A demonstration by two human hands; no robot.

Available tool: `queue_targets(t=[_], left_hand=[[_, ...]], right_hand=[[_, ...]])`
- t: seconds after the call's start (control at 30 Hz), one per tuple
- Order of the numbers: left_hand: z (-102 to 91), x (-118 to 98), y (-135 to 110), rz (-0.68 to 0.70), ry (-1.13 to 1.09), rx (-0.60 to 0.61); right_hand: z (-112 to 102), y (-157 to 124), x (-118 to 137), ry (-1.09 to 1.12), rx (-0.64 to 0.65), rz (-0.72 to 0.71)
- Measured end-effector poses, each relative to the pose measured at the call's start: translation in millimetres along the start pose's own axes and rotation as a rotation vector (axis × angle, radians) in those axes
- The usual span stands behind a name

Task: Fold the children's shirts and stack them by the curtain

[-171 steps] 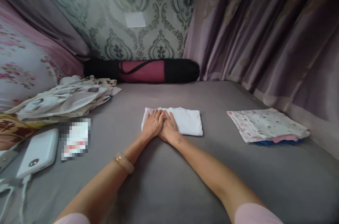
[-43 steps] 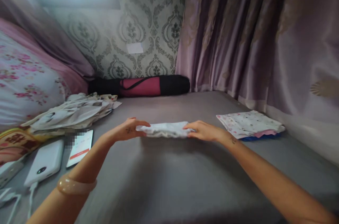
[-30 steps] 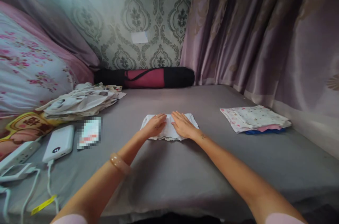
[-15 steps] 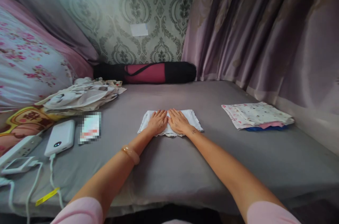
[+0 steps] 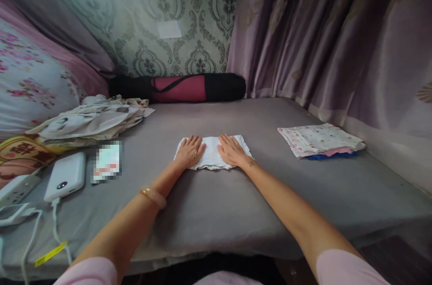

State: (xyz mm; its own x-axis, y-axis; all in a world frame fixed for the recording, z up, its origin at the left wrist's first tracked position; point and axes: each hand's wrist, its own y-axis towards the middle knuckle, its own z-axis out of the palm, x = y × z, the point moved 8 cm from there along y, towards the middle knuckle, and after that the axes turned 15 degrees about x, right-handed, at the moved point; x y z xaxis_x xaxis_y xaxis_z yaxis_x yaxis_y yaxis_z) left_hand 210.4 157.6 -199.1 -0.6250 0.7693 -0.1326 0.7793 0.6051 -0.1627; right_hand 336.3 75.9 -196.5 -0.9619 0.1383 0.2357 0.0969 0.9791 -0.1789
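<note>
A white folded cloth [image 5: 211, 152] lies flat on the grey bed sheet [image 5: 216, 204] in front of me. My left hand [image 5: 191, 151] rests palm down on its left part, fingers stretched out. On the right part lies my right hand [image 5: 232, 149], also flat with the fingers extended. A strip of white cloth shows between the two hands. The near edge of the cloth is slightly wavy. A pale bangle [image 5: 153, 197] circles my left wrist.
Folded printed cloths [image 5: 320, 140] are stacked at the right. At the left lie a pile of light fabric [image 5: 91, 118], a white power bank [image 5: 65, 177] with a cable, a power strip [image 5: 16, 189] and a blurred packet [image 5: 108, 161]. A black and red roll bag [image 5: 178, 88] lies along the wall.
My hands have slid apart from the middle of the white cloth, the left one leftward and the right one slightly rightward. The camera view has shifted a little.
</note>
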Motion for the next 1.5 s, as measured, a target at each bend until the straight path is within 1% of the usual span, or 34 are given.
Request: queue_targets(t=[0.13,0.23,0.3,0.37,0.43,0.5,0.57,0.6,0.67,0.73,0.8,0.87,0.97,1.1,1.17,1.2,1.3,1.33,1.4,1.5], left_hand=[[-5.5,2,-2,0.002,-0.015,0.066],[-12.0,16,-9,-0.028,-0.02,0.019],[-7.8,29,-11,-0.039,-0.05,0.015],[1.9,40,-10,-0.033,-0.107,0.051],[9.3,50,-7,-0.019,-0.18,0.069],[9.6,58,-6,-0.007,-0.292,0.024],[4.3,65,-9,-0.008,-0.436,-0.085],[0.8,69,-12,-0.012,-0.501,-0.154],[-4.1,73,-19,-0.02,-0.589,-0.263],[-5.5,73,-23,-0.008,-0.621,-0.307],[-6.2,72,-25,0.012,-0.626,-0.335],[-5.9,72,-25,0.034,-0.621,-0.35],[-3.8,72,-25,0.059,-0.628,-0.349],[-4.2,72,-27,0.078,-0.661,-0.359],[-6.1,72,-28,0.086,-0.684,-0.368],[-6.8,73,-28,0.086,-0.701,-0.369],[-7.3,79,-28,0.047,-0.77,-0.364],[-7.4,82,-28,0.027,-0.791,-0.368],[-7.4,87,-29,-0.005,-0.819,-0.381],[-7.1,88,-30,-0.018,-0.802,-0.385]], right_hand=[[-4,-3,-5,0.018,0.04,-0.019],[-11,-12,-23,-0.005,-0.031,0.031],[-7,-16,-40,-0.01,-0.036,0.087],[0,-18,-54,-0.008,0.001,0.125],[5,-18,-60,-0.017,0.027,0.133],[2,-19,-59,-0.044,0.036,0.134],[-7,-21,-45,-0.104,0.004,0.102],[-14,-21,-32,-0.141,-0.025,0.059],[-23,-21,0,-0.205,-0.073,-0.077],[-23,-18,32,-0.237,-0.077,-0.214],[-15,-13,53,-0.245,-0.049,-0.285],[-3,-6,61,-0.237,-0.009,-0.295],[10,1,57,-0.229,0.031,-0.28],[7,6,54,-0.213,0.084,-0.253],[1,9,64,-0.189,0.102,-0.231],[-3,11,71,-0.179,0.086,-0.227],[-9,15,99,-0.154,-0.027,-0.236],[-6,17,106,-0.143,-0.042,-0.232],[5,20,116,-0.127,-0.031,-0.228],[19,22,119,-0.1,0.005,-0.219]])
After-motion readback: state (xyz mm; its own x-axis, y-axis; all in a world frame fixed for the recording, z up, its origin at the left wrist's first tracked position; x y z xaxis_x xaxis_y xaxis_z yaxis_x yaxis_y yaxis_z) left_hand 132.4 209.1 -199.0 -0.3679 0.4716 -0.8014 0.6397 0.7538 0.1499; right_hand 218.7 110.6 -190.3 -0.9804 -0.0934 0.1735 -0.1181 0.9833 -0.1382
